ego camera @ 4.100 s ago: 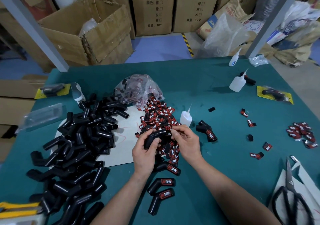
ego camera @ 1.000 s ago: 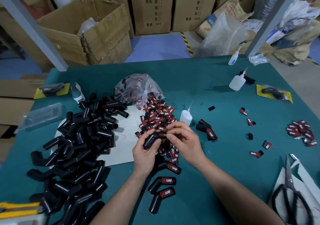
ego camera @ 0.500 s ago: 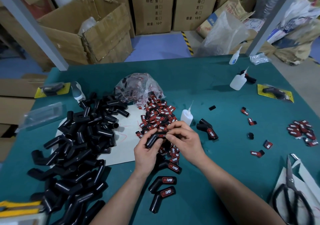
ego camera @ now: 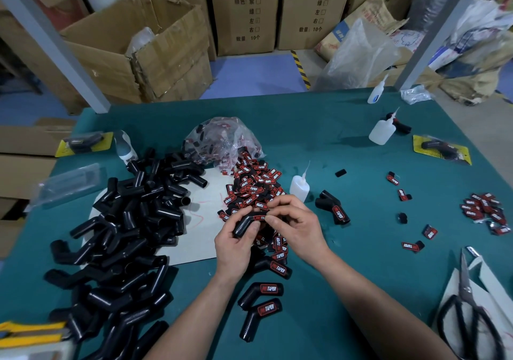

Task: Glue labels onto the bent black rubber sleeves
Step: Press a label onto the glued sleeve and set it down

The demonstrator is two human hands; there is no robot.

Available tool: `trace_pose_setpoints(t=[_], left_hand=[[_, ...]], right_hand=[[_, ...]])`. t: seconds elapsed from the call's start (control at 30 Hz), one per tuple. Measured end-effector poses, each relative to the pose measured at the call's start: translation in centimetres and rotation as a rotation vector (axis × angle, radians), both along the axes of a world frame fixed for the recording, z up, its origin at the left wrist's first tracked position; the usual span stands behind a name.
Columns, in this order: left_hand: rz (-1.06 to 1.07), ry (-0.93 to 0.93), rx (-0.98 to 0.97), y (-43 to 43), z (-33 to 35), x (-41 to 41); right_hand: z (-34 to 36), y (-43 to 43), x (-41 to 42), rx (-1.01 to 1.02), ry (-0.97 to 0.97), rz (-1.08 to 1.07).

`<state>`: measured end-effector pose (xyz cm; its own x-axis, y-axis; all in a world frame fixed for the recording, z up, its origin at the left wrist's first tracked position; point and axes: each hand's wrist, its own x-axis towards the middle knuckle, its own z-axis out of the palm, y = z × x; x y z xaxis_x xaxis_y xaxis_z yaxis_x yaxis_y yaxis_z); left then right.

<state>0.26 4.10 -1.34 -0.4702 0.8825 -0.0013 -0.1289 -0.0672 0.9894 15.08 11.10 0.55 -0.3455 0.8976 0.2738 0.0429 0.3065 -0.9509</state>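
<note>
Bent black rubber sleeve [ego camera: 244, 225]: centre of the green desk [ego camera: 333, 143], gripped by left hand [ego camera: 236, 246]. Red-and-black rectangular label [ego camera: 259, 217]: newly seated on the sleeve, pinched down by right hand [ego camera: 297, 226]. This piece is probably almost done.

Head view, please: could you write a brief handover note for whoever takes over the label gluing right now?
Left hand grips a bent sleeve. Right hand pinches a red label onto that sleeve's upper arm.
Supplies: unlabelled sleeve pile at left, loose label heap just beyond the hands, glue bottle upright beside the heap.
Done: three labelled sleeves lie near the wrists, and a lone labelled sleeve lies right of the bottle.
Left: seat this label, set the sleeve down, then work through the big pile.
</note>
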Motion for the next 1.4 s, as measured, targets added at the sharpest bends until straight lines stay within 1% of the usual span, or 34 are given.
trace_pose_setpoints(t=[0.2, 0.33, 0.63, 0.7, 0.83, 0.9, 0.97, 1.07, 1.17, 1.3, 1.4], left_hand=[[0.015, 0.006, -0.001, 0.1, 0.1, 0.1], [0.011, -0.036, -0.003, 0.0, 0.1, 0.1], [-0.001, -0.045, -0.026, 0.1, -0.2, 0.0], [-0.001, -0.067, -0.022, 0.2, -0.2, -0.1], [0.025, -0.194, -0.031, 0.4, -0.2, -0.3], [0.028, -0.228, -0.035, 0.5, -0.3, -0.4], [0.033, -0.225, -0.030, 0.5, -0.3, -0.4], [0.043, -0.212, -0.028, 0.5, -0.2, -0.5], [0.030, -0.174, -0.021, 0.5, -0.1, -0.4], [0.009, -0.145, -0.042, 0.4, 0.0, -0.4], [0.017, -0.138, -0.032, 0.5, 0.1, -0.3]], right_hand=[[0.1, 0.0, -0.1, 0.006, -0.005, -0.001], [0.1, -0.1, 0.0, -0.005, -0.002, -0.003], [0.0, -0.1, 0.0, -0.006, -0.009, 0.000], [0.1, -0.2, -0.2, -0.047, 0.021, -0.004], [0.7, -0.1, -0.5, -0.297, 0.155, -0.147], [0.5, 0.0, -0.3, -0.357, 0.159, -0.167], [0.2, -0.3, -0.3, -0.345, 0.094, -0.118], [-0.2, -1.0, -1.0, -0.246, 0.036, -0.065], [-0.6, -1.3, -1.4, -0.256, 0.104, -0.068], [-1.1, -1.5, -1.7, -0.388, 0.224, -0.098], [-1.0, -1.5, -1.6, -0.394, 0.224, -0.131]])
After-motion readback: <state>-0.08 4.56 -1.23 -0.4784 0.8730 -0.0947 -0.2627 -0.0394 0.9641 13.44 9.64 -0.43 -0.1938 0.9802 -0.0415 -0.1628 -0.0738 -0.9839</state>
